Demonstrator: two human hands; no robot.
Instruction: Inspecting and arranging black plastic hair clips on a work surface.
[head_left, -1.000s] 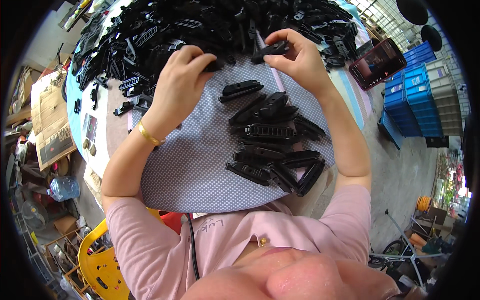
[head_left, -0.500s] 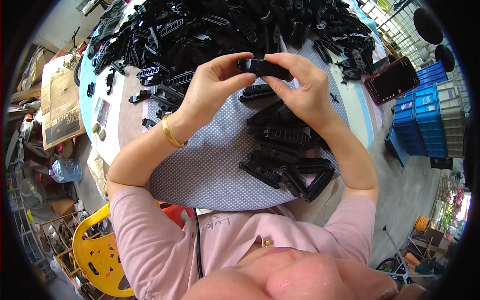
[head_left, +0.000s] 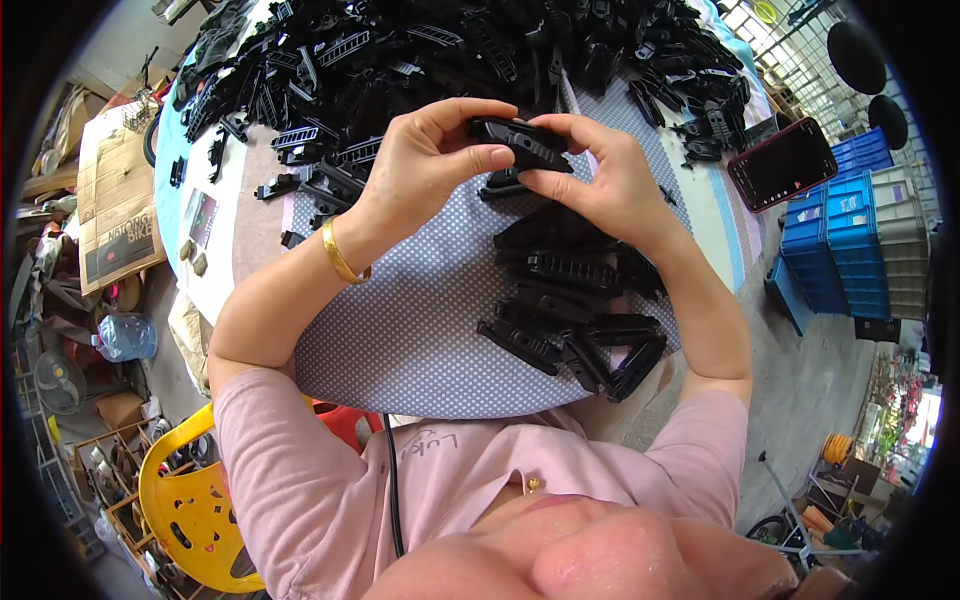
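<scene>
Fingers (head_left: 492, 158) pinching, black part (head_left: 535, 149) — both ends

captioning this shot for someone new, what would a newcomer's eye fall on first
Probably the big heap of black parts across the far side of the table. Near the middle, the left hand and right hand grip a black piece. The yellow chair at lower left and blue crates at right stand out by colour.

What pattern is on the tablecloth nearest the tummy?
Little white dots on a greyish tablecloth, clearest in the head view.
</scene>
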